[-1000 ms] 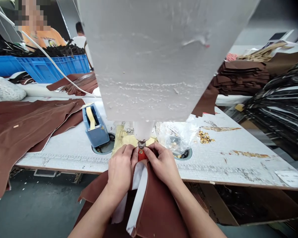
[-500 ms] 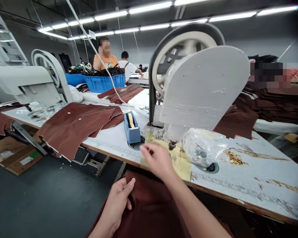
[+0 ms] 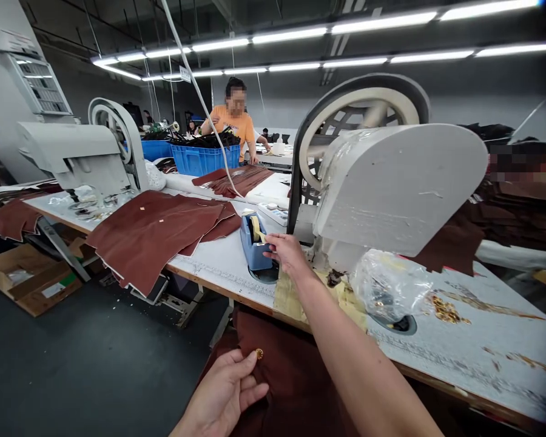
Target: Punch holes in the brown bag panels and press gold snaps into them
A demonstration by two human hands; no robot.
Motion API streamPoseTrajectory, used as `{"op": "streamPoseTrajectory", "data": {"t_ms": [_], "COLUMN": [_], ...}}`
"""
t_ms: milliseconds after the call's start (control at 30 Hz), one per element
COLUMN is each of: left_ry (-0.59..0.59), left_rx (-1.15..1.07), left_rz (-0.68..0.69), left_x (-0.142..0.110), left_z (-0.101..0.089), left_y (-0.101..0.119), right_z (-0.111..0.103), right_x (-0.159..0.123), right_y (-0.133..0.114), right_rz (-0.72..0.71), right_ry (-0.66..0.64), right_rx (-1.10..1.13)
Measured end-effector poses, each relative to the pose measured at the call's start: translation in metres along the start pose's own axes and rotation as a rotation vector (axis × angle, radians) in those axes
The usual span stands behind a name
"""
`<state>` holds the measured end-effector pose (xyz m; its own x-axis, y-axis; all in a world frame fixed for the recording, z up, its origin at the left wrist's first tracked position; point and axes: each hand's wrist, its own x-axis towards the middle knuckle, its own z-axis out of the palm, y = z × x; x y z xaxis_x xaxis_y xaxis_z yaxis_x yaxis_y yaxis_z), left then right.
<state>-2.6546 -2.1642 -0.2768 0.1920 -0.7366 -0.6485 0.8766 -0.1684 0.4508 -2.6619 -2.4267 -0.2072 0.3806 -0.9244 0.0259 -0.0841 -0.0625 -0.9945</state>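
My left hand (image 3: 230, 385) pinches a small round gold metal button (image 3: 259, 353) between thumb and forefinger, its other fingers loosely curled. Below it, dark brown cloth or leather (image 3: 295, 364) drapes in front of the table edge. Reaching across to the table, my right hand (image 3: 287, 252) is closed at the front of a blue tape dispenser (image 3: 253, 258). Its thumb and forefinger grip the free end of the yellowish tape (image 3: 257, 229), which still runs from the roll.
A white press machine (image 3: 400, 182) with a large wheel stands right of the dispenser. Beside it lie a clear plastic bag (image 3: 386, 282) and loose gold pieces (image 3: 446, 309). Brown panels (image 3: 159, 233) overhang the table's left. A person in orange (image 3: 236, 124) stands behind a blue crate (image 3: 204, 159).
My right hand has moved from above the yellow-taped machine base to the dispenser and taken hold of the tape end. My left hand keeps the button. The view has shifted.
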Motion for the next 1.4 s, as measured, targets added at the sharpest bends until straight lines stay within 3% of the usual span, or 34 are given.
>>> {"op": "streamPoseTrajectory", "data": {"t_ms": [233, 467, 733, 867, 1033, 1100, 1200, 1400], "left_ry": [0.000, -0.004, -0.216, -0.248, -0.254, -0.260, -0.244, -0.258], "left_rx": [-0.030, 0.049, 0.269, 0.327, 0.374, 0.406, 0.434, 0.480], "left_rz": [0.045, 0.144, 0.305, 0.353, 0.386, 0.397, 0.425, 0.452], "left_x": [0.000, 0.005, 0.009, 0.009, 0.003, 0.002, 0.001, 0.001], "left_z": [0.002, -0.004, -0.009, -0.008, -0.005, -0.003, 0.000, 0.003], "left_y": [0.000, -0.007, 0.000, 0.005, 0.006, 0.005, 0.001, -0.008], "right_z": [-0.002, -0.005, -0.022, -0.036, -0.054, -0.058, -0.060, -0.063], "right_x": [-0.014, -0.016, -0.022, -0.055, -0.139, -0.167, -0.189, -0.193], "right_y": [0.026, 0.044, 0.043, 0.044, 0.039, 0.040, 0.043, 0.045], "right_rz": [-0.120, -0.180, -0.226, -0.156, -0.072, -0.074, -0.137, -0.246], "right_ry": [0.114, 0.053, 0.008, -0.058, -0.486, -0.585, -0.578, -0.524], "right_rx": [-0.061, -0.212, -0.218, -0.142, -0.048, -0.123, -0.284, -0.422]}}
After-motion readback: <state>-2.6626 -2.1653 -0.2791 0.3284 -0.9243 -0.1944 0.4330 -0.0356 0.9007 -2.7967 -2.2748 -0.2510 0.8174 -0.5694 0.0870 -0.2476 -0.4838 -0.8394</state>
